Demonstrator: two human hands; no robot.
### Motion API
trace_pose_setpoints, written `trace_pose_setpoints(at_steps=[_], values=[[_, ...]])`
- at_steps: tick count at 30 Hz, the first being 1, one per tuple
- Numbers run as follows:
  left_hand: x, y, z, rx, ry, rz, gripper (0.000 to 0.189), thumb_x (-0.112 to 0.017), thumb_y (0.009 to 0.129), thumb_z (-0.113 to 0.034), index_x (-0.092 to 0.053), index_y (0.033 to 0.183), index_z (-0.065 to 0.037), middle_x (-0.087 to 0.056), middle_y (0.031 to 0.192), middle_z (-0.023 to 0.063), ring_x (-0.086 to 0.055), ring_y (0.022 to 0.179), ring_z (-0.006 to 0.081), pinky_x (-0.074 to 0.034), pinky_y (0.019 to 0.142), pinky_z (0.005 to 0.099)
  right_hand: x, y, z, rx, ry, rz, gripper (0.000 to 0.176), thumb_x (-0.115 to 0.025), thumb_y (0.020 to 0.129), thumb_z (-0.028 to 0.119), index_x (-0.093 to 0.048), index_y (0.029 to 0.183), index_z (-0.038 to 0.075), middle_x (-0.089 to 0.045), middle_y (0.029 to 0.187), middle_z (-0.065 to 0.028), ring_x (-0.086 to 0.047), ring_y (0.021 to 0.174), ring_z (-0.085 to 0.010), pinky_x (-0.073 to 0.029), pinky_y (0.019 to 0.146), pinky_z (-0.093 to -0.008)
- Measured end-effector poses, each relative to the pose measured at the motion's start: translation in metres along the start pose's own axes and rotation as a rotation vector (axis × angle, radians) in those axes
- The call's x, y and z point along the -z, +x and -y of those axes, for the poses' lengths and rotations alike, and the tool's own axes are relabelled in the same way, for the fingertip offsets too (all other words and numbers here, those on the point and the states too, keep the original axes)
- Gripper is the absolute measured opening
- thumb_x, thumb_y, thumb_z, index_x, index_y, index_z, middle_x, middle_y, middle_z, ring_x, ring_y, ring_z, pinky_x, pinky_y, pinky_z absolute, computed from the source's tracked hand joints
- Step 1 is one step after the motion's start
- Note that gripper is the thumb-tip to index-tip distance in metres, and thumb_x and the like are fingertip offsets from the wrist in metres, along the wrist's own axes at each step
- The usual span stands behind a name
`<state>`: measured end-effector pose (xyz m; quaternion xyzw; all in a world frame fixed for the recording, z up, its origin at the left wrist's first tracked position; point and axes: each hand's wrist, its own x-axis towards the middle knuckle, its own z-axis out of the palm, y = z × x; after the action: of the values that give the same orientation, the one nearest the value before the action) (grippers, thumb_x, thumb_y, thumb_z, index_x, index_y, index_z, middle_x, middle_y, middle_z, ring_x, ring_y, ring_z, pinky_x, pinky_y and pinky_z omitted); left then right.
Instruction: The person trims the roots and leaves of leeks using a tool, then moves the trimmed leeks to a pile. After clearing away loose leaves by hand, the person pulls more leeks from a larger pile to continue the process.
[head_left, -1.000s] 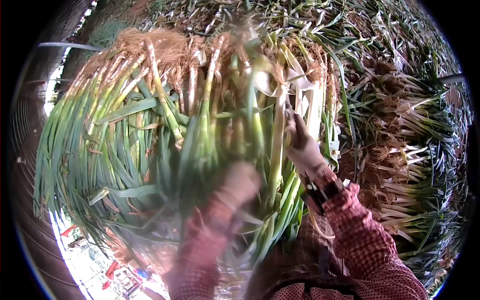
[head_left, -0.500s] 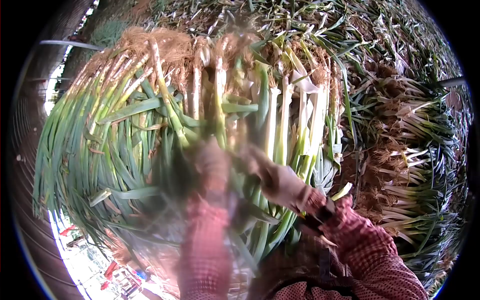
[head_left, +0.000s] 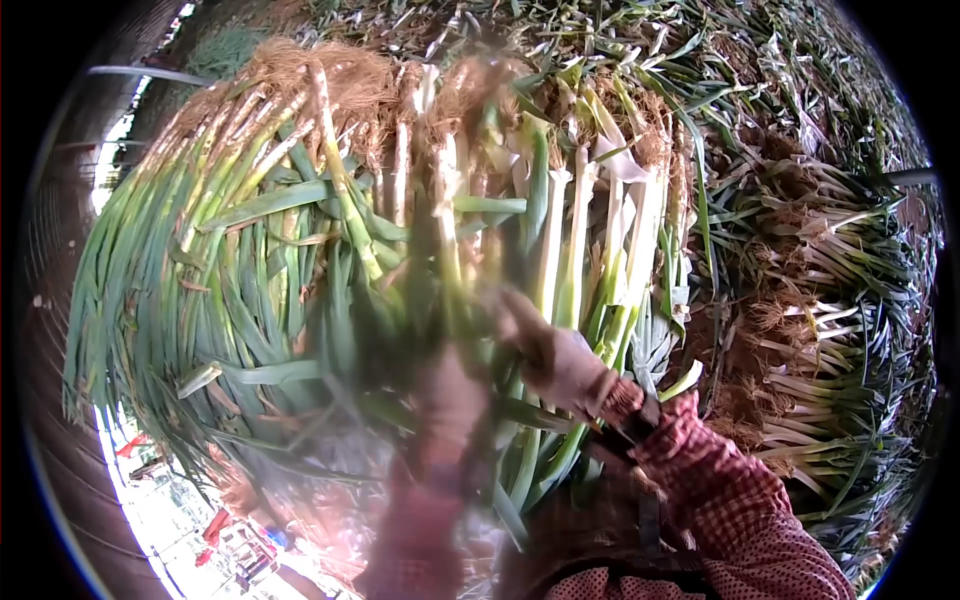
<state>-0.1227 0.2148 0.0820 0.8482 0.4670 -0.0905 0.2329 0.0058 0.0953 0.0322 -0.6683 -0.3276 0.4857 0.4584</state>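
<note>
The large scallion bundle [head_left: 300,250] lies left of the stacked scallion rows [head_left: 820,300], with loose leaves [head_left: 620,40] behind both.

Scallion bundle [head_left: 300,250]: smooth, waxy green leaves; pale, satiny stalks.
Roots [head_left: 320,75]: dry, fibrous, matt brown tufts atop the bundle.
Sleeve [head_left: 730,490]: woven checked cloth, matt, right of the bundle.

green-and-white leeks [head_left: 300,250], brown roots [head_left: 330,75], red checked sleeve [head_left: 730,500]

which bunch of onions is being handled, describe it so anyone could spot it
Flat piles of green onions lie at right. The big bundle fills the centre-left, against the right hand. Only it stands raised, brown roots on top, leaves fanning down.
</note>
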Motion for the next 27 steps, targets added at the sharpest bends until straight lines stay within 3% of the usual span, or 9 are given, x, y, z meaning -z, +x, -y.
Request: trace_pose_setpoints(at_steps=[8, 10, 12, 16, 18, 20, 23, 26, 27], values=[[-0.026, -0.039, -0.009, 0.097, 0.347, 0.226, 0.053, -0.078, 0.077, -0.033, -0.061, 0.122, -0.01, -0.069, 0.094, 0.0207, -0.07, 0.082, 0.0393, -0.057, 0.074, 0.0478, 0.026, 0.02, 0.011, -0.064, 0.02, 0.049, 0.076, -0.052, 0.095, 0.006, -0.019, 0.162, 0.017, -0.072, 0.099, -0.0257, -0.073, 0.08, -0.0355, -0.06, 0.068, -0.0429], [-0.033, -0.06, 0.002, -0.327, 0.144, 0.041, 0.04, -0.078, 0.08, -0.034, -0.066, 0.11, -0.011, -0.07, 0.089, 0.0173, -0.07, 0.077, 0.0366, -0.057, 0.069, 0.0465, 0.026, -0.004, 0.011, 0.213, -0.149, -0.037, 0.078, -0.05, 0.094, 0.004, -0.018, 0.162, 0.02, -0.072, 0.101, -0.0258, -0.073, 0.077, -0.0369, -0.06, 0.067, -0.0443], [-0.023, -0.042, 0.013, -0.279, 0.082, 0.273, 0.027, -0.078, 0.082, -0.033, -0.07, 0.096, -0.011, -0.07, 0.083, 0.0131, -0.071, 0.078, 0.0334, -0.057, 0.069, 0.0451, 0.035, -0.003, 0.025, -0.15, -0.12, 0.029, 0.08, -0.049, 0.093, 0.002, -0.016, 0.163, 0.021, -0.071, 0.109, -0.0263, -0.072, 0.072, -0.0329, -0.061, 0.066, -0.0423], [0.031, 0.112, 0.049, -0.044, 0.083, -0.695, 0.037, -0.073, 0.088, -0.032, -0.063, 0.115, -0.009, -0.072, 0.098, 0.0188, -0.07, 0.087, 0.0393, -0.054, 0.077, 0.0482, 0.027, 0.024, 0.054, -0.269, -0.122, 0.095, 0.082, -0.044, 0.094, -0.005, -0.01, 0.164, 0.016, -0.048, 0.15, -0.0265, -0.068, 0.067, -0.0188, -0.06, 0.057, -0.028], [0.041, 0.178, 0.066, 0.128, 0.285, -0.68, 0.071, -0.08, 0.082, -0.043, -0.05, 0.134, -0.006, -0.069, 0.115, 0.0237, -0.067, 0.105, 0.0409, -0.054, 0.09, 0.047, 0.005, 0.028, 0.064, -0.121, -0.152, 0.156, 0.076, -0.042, 0.097, -0.003, -0.012, 0.164, 0.014, -0.052, 0.146, -0.0285, -0.068, 0.07, -0.0206, -0.056, 0.053, -0.0319], [0.063, 0.193, 0.047, 0.301, 0.151, -0.288, 0.084, -0.085, 0.075, -0.043, -0.042, 0.138, -0.005, -0.068, 0.117, 0.0246, -0.066, 0.11, 0.0404, -0.052, 0.095, 0.0461, 0.001, 0.04, 0.084, -0.126, -0.132, 0.19, 0.08, -0.047, 0.093, -0.003, -0.016, 0.164, 0.018, -0.069, 0.119, -0.0253, -0.069, 0.073, -0.0256, -0.056, 0.057, -0.0397], [0.078, 0.183, 0.041, 0.241, 0.175, -0.231, 0.062, -0.078, 0.081, -0.029, -0.043, 0.126, -0.006, -0.069, 0.108, 0.0243, -0.068, 0.099, 0.0421, -0.054, 0.087, 0.0486, -0.019, 0.063, 0.063, -0.051, -0.166, 0.035, 0.086, -0.049, 0.087, 0.001, -0.015, 0.164, 0.019, -0.068, 0.081, -0.0191, -0.066, 0.067, -0.0294, -0.055, 0.062, -0.0454], [0.054, 0.146, 0.045, 0.053, 0.301, -0.235, 0.045, -0.064, 0.089, -0.022, -0.043, 0.124, -0.003, -0.066, 0.097, 0.0273, -0.068, 0.091, 0.0439, -0.054, 0.075, 0.0515, -0.008, 0.016, 0.1, -0.224, 0.028, 0.311, 0.077, -0.046, 0.097, 0.004, -0.01, 0.164, 0.015, -0.07, 0.085, -0.0232, -0.067, 0.065, -0.0283, -0.056, 0.06, -0.042], [0.018, 0.147, 0.073, 0.076, 0.488, -0.291, 0.042, -0.061, 0.091, -0.022, -0.043, 0.123, -0.003, -0.064, 0.098, 0.0282, -0.067, 0.088, 0.0448, -0.054, 0.073, 0.053, -0.025, 0.004, 0.067, 0.012, -0.031, 0.23, 0.075, -0.044, 0.101, 0.004, -0.007, 0.165, 0.017, -0.071, 0.085, -0.0204, -0.064, 0.06, -0.0217, -0.057, 0.055, -0.0354]])
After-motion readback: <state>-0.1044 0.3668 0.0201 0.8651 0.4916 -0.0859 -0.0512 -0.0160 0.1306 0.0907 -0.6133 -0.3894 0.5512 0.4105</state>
